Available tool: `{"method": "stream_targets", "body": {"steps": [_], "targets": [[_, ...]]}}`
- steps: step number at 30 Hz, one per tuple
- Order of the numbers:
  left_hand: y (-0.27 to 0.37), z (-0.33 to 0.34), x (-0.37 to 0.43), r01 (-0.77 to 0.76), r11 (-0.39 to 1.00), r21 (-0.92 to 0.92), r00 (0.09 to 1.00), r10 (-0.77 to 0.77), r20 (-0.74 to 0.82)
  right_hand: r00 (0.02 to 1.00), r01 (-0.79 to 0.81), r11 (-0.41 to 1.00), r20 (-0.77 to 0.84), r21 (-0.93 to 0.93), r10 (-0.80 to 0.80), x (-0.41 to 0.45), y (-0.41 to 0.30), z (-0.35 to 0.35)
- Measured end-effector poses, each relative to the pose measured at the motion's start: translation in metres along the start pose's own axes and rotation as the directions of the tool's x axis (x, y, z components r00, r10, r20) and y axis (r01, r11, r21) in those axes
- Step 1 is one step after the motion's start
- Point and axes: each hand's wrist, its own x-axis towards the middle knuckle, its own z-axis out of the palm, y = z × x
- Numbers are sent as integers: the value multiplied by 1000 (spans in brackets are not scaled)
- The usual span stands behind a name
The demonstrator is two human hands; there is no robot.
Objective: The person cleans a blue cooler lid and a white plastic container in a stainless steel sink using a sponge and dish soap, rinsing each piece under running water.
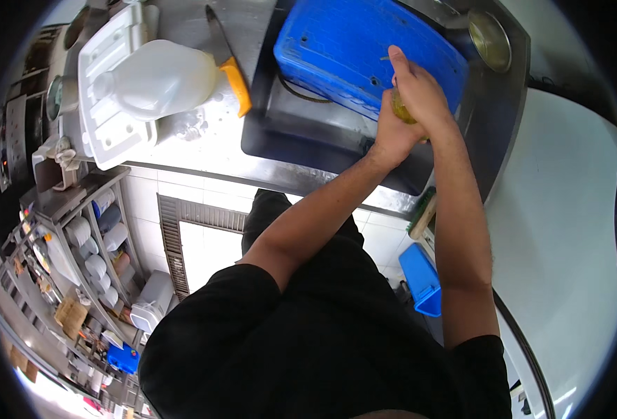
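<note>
Both hands are together over the sink (pixel 308 128), in front of a blue plastic crate (pixel 350 47) that stands tilted inside it. My left hand (pixel 392 125) is wrapped around a small yellow-green object (pixel 404 111), seemingly a translucent container. My right hand (pixel 421 91) lies against the same object from above and the right, thumb extended. Fingers cover most of it, so its exact kind is uncertain. A thin yellowish bit shows beside the right thumb, against the crate.
Left of the sink, a knife (pixel 235 84) with an orange handle lies on the steel counter (pixel 193 139). Beside it are a translucent plastic jug (pixel 162 78) and a white plastic tray (pixel 117 136). A metal bowl (pixel 489 42) sits back right. A brush (pixel 422 214) hangs below the sink's front edge.
</note>
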Motion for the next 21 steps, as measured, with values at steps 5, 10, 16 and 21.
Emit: {"method": "stream_targets", "body": {"steps": [5, 10, 16, 21], "targets": [[50, -21, 38, -109, 994, 4, 993, 109, -38, 989, 140, 987, -30, -84, -143, 37, -57, 7], [67, -35, 60, -142, 982, -127, 989, 135, -65, 985, 170, 967, 65, -191, -160, 53, -100, 19], [53, -40, 66, -200, 954, -222, 976, 176, -125, 985, 160, 950, 112, -268, -134, 63, -106, 32], [73, -42, 67, -256, 946, -201, 963, 232, -136, 982, 186, 966, 46, -181, -181, 67, -108, 33]]}}
